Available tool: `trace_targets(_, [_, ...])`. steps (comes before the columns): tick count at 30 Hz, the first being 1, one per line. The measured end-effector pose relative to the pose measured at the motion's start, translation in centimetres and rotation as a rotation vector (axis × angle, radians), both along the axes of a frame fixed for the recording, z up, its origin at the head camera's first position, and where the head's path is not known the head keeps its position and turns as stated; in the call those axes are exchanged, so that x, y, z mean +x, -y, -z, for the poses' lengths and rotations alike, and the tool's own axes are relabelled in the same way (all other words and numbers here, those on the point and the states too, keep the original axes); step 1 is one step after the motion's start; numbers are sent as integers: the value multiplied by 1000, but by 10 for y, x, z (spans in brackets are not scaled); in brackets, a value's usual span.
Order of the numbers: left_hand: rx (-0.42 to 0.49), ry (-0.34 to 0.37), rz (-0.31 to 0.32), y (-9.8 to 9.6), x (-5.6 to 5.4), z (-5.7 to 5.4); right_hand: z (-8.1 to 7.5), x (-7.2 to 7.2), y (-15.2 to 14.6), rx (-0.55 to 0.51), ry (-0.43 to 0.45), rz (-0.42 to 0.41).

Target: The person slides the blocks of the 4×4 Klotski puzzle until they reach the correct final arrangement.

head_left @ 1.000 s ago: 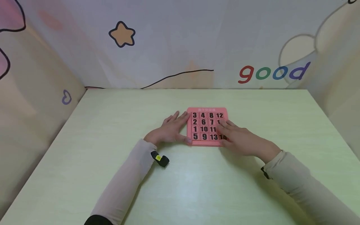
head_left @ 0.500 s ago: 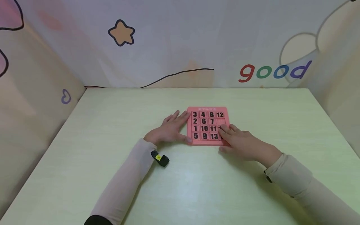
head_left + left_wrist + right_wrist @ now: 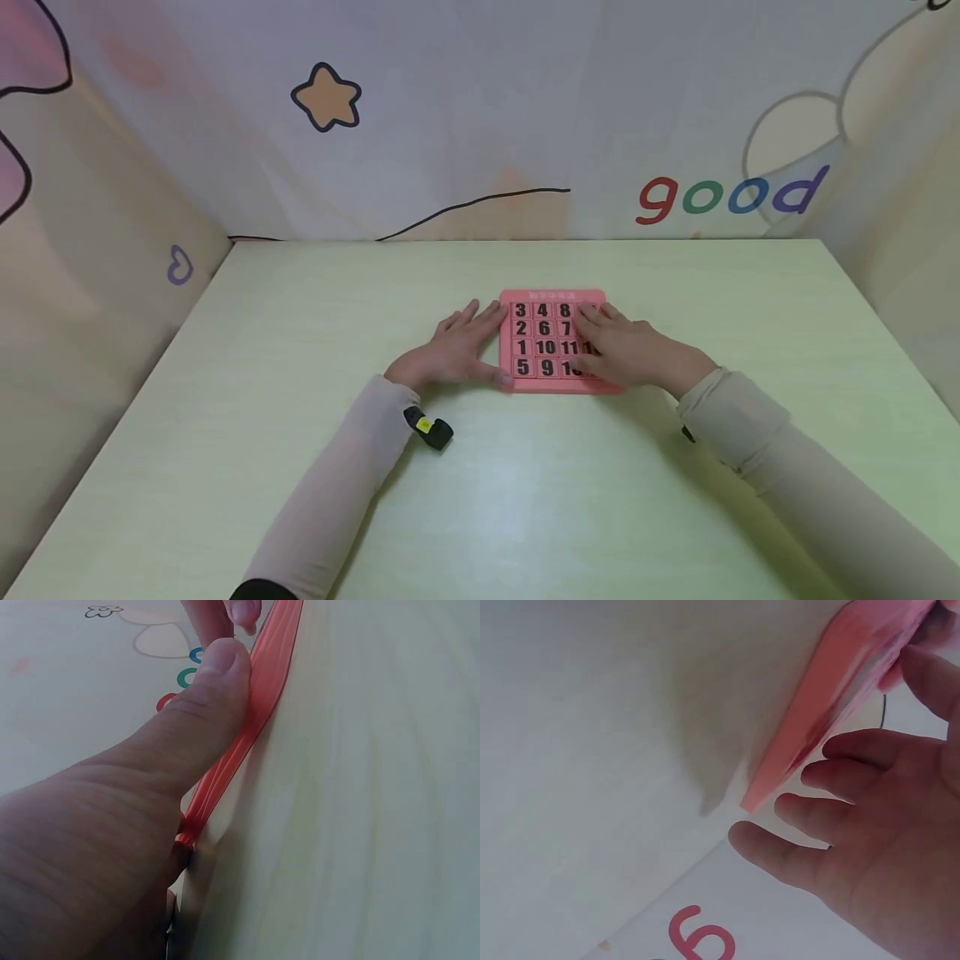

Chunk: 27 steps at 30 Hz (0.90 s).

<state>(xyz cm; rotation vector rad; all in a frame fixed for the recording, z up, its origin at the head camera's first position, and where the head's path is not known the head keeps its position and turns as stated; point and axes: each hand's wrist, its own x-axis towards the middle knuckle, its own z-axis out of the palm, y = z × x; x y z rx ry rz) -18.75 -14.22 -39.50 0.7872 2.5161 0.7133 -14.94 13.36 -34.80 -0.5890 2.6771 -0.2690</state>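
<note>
A pink sliding number puzzle (image 3: 551, 387) lies flat on the table, its numbered tiles set in a frame. My left hand (image 3: 453, 348) braces its left edge with straight, spread fingers, the thumb at the near left corner. The left wrist view shows that thumb (image 3: 217, 682) against the pink side wall. Over the right column of tiles lies my right hand (image 3: 637, 352), fingertips near the top rows, covering most of that column and part of the 13 tile. In the right wrist view its fingers (image 3: 802, 817) are loosely extended beside the puzzle's edge.
The pale green table (image 3: 465, 500) spreads around the puzzle. At its back stands a wall printed with a star (image 3: 327, 97) and the word "good" (image 3: 731, 196). A black strap device (image 3: 431, 428) sits at the left cuff.
My right hand first drew back toward me, baring a gap under the 12, then moved away from me and left, now hiding the 12. My left hand and the puzzle stayed put.
</note>
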Motion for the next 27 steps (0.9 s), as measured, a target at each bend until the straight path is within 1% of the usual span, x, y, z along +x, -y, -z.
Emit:
trace_targets(3, [-1, 5, 5, -1, -1, 2, 4, -5, -1, 23, 42, 34])
trace_targets(7, [-9, -13, 17, -3, -2, 1, 5, -2, -5, 27, 47, 37])
trace_targets(11, [-7, -12, 3, -2, -1, -3, 0, 10, -7, -2, 39, 19])
trace_targets(16, [-6, -10, 7, 0, -1, -4, -11, 26, -7, -19, 37, -22])
trace_targets(19, [-3, -17, 5, 1, -2, -4, -14, 30, -5, -2, 11, -51])
trace_targets(22, [-3, -14, -2, 1, -2, -3, -14, 26, -2, 3, -8, -60])
trace_targets(27, [-13, 3, -7, -1, -1, 1, -10, 8, 11, -17, -8, -55])
